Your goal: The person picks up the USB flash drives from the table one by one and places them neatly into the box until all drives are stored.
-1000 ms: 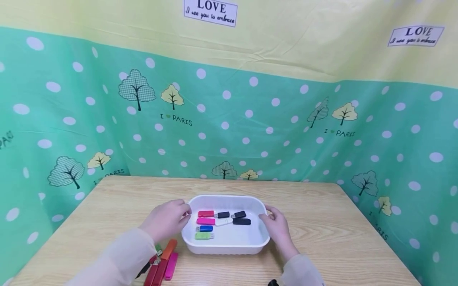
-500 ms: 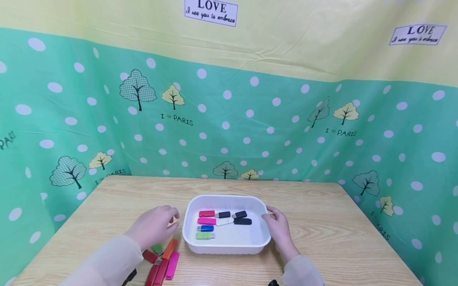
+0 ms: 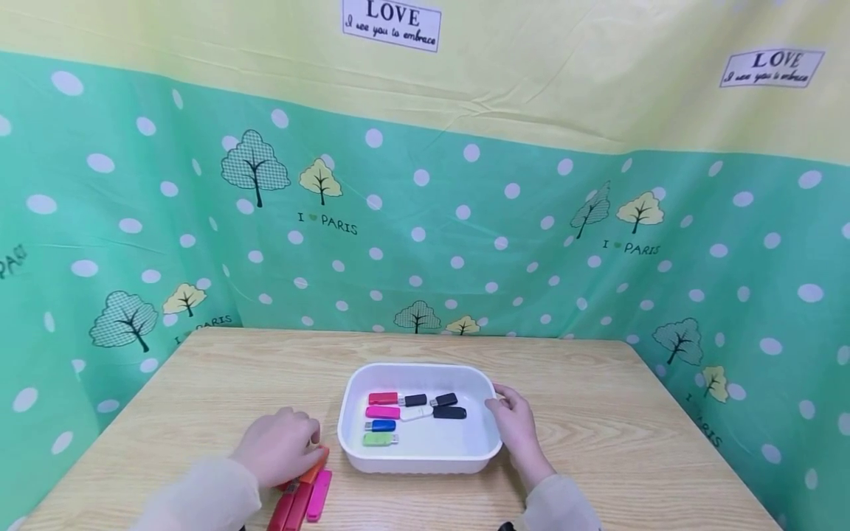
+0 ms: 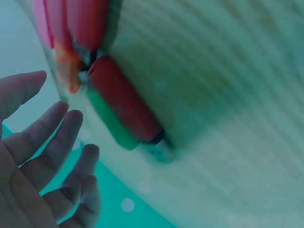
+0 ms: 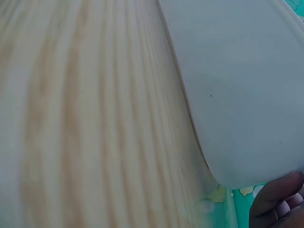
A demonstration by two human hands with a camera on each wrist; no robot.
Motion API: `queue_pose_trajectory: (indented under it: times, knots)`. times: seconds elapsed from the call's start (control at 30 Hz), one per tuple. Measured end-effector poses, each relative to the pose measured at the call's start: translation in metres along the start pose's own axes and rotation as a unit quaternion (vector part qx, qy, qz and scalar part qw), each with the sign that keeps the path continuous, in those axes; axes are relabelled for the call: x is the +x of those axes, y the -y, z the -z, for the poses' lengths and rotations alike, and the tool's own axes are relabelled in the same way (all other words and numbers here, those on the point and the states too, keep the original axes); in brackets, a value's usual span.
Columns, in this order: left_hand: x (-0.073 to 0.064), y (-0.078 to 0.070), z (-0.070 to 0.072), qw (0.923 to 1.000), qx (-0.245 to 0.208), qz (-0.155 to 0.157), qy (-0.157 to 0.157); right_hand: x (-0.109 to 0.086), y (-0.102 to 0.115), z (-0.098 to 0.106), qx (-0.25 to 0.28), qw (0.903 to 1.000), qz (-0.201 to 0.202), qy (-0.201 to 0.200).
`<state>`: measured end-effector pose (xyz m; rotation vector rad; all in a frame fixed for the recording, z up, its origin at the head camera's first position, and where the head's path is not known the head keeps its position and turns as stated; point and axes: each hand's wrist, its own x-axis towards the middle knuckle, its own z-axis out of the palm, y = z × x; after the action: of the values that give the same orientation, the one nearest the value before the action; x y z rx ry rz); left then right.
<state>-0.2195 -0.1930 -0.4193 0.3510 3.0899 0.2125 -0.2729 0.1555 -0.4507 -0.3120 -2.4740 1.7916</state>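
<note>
My left hand (image 3: 277,447) hovers over a pile of USB flash drives left of a white plastic basin (image 3: 418,464). Its fingers look spread and loosely bent in the left wrist view, holding nothing. Near them lie an orange USB drive (image 4: 68,66), a dark red one (image 4: 126,102) and a green one (image 4: 111,118). A pink USB drive (image 3: 319,495) lies beside two red ones (image 3: 297,506). My right hand (image 3: 519,431) pinches the basin's right rim, thumb inside. Inside the basin are several USB drives, among them a blue one (image 3: 381,425) and a light green one (image 3: 380,439).
The wooden table (image 3: 598,413) stretches around the basin on both sides. Behind it hangs a green and yellow printed curtain (image 3: 425,243), which also runs along the left and right. In the right wrist view the basin's white outer wall (image 5: 237,95) fills the right half.
My left hand has let go of the basin's left rim and moved left and down, over the pile of USB drives. The right hand has stayed on the rim.
</note>
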Motion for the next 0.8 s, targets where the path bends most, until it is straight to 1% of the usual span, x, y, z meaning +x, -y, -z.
queue_pose_trajectory:
  times: [0.1,0.23,0.53,0.8]
  knots:
    - [-0.0018,-0.0004,-0.0055,1.0,0.004,0.006,0.006,0.0,0.0002,0.0003,0.0,1.0,-0.002,0.0]
    - [-0.003,-0.0017,-0.0084,0.9999,0.006,0.011,0.012,-0.0004,0.0011,0.0003,0.0,1.0,-0.003,-0.001]
    - [-0.0019,-0.005,-0.0081,0.9996,0.013,0.013,0.022,0.0003,-0.0004,-0.0013,0.004,1.0,0.003,-0.003]
    - [-0.0014,-0.0073,-0.0077,0.9994,0.011,0.018,0.027,0.0001,-0.0009,-0.001,0.003,1.0,0.002,-0.004]
